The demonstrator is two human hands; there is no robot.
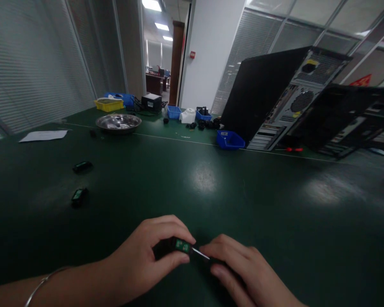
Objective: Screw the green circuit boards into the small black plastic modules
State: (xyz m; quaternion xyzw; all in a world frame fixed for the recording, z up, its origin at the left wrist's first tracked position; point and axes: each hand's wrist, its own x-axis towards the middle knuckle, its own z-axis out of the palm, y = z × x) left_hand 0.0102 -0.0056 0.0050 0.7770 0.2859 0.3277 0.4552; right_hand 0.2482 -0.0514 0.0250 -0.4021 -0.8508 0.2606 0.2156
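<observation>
At the near table edge, the left hand [147,256] pinches a small black part [176,246] with a green label, steadying it. The right hand [243,268] is closed around a thin tool [201,254] whose tip meets the part. Farther left lie two similar parts [80,197]; beyond, a metal bowl [118,123] and computer case [281,94].
</observation>
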